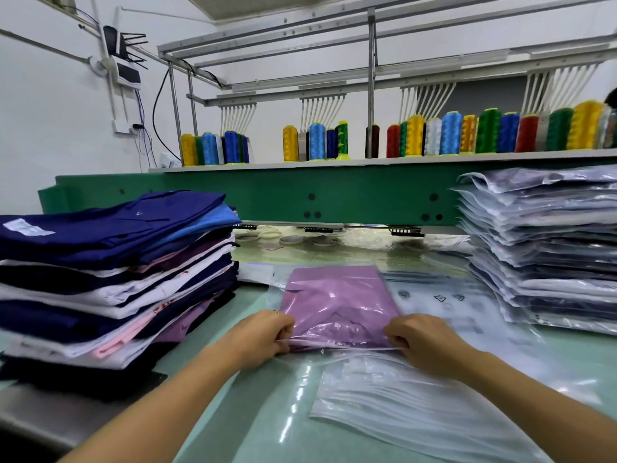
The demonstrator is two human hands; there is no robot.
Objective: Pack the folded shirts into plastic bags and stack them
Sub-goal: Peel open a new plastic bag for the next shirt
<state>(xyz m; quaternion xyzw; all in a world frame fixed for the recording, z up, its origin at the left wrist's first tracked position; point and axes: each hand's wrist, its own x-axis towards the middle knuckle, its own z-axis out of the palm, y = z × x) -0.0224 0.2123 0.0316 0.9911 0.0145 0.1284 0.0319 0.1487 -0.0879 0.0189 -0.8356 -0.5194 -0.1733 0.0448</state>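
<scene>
1. The fingers of the left hand [263,335] are curling tight and pinching the near left corner of the plastic bag [278,294]. The right hand [422,340] is pinching the near right corner the same way.
2. Between them the mauve shirt [337,302] is lying flat inside the bag at centre frame, its near edge just inside the mouth.
3. Judging by this, the step in hand is closing the bag — the shirt is looking fully seated.
4. Next move: sealing the mouth evenly without trapping fabric, then lifting the slippery pack level to the stack of packed bags [551,248] at right of frame.
5. Farther out, empty bags [400,412] are lying at lower centre on the table [260,412], and unpacked folded shirts [117,262] are waiting at left — many are remaining.
</scene>
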